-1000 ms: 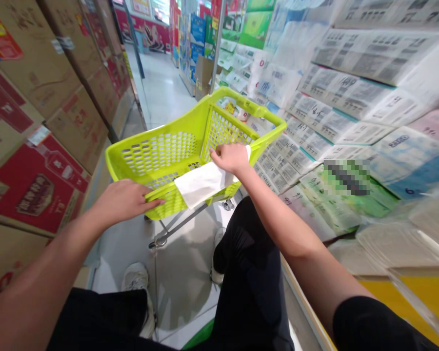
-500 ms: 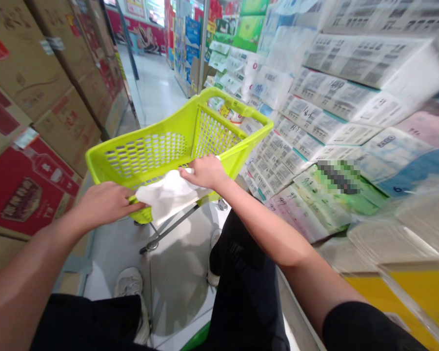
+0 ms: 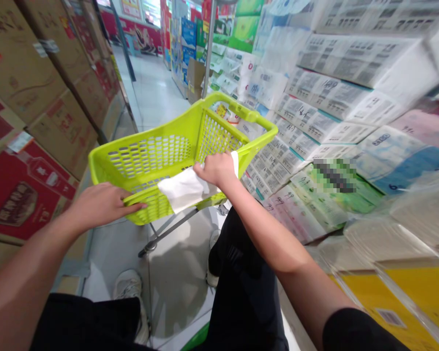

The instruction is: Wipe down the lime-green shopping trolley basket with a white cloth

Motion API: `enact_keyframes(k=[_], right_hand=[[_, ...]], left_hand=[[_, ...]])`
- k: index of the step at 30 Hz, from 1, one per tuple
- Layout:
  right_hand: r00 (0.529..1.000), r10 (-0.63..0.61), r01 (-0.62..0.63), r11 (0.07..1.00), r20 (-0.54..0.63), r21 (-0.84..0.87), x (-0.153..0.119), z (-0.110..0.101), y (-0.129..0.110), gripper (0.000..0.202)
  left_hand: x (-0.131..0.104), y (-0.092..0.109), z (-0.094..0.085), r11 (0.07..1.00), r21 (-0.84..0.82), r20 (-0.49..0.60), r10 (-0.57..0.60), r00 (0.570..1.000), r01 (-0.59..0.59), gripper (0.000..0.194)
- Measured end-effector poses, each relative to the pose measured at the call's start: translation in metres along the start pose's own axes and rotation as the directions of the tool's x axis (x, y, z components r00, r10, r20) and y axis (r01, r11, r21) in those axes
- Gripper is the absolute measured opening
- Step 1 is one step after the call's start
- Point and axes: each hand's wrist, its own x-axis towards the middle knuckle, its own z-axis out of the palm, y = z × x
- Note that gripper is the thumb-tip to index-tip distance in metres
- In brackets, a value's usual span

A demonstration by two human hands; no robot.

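A lime-green shopping cart (image 3: 153,141) stands in front of me, its basket side turned toward my knees. My left hand (image 3: 104,204) grips the near left corner of the basket rim, thumb outside. Over the near rim, my right hand (image 3: 217,169) is closed on a white cloth (image 3: 185,189) pressed against the basket's side. Part of the cloth hangs down the outside wall, and another bit shows past the right side of the hand. The palm side of that hand is hidden. No goods show in the visible part of the basket.
Stacked cardboard boxes (image 3: 64,122) line the left side, with a red carton (image 3: 29,190) low down. Packs of tissue paper (image 3: 329,97) are piled high on the right. A metal post (image 3: 209,48) rises behind the cart. Some green object (image 3: 197,339) lies between my legs.
My right hand has slid the cloth rightward along the near rim, away from my left hand. My left hand keeps its grip on the corner. The view has shifted slightly.
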Motion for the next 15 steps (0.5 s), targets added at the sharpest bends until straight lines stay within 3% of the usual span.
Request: enact_keyframes(k=[5,8,11,15], right_hand=[[0.976,-0.217,0.219,0.969,-0.025,0.118,-0.029,-0.001,-0.05,0.065],[0.964,-0.265,0.265,0.954,-0.022,0.14,-0.038,-0.003,-0.063,0.068],[0.975,-0.221,0.217,0.969,0.019,0.116,-0.035,-0.003,-0.048,0.071],[0.997,-0.038,0.035,0.998,0.063,0.047,-0.02,-0.003,0.004,0.07]], left_hand=[[-0.002,0.006,0.002,0.998,0.047,-0.019,0.037,0.999,-0.036,0.066],[0.0,0.011,0.005,0.997,0.053,-0.027,0.062,0.998,-0.061,0.059],[0.004,0.015,0.006,0.996,0.043,-0.053,0.087,0.995,-0.084,0.059],[0.009,0.02,0.006,0.993,-0.001,-0.103,0.118,0.988,-0.119,0.07]])
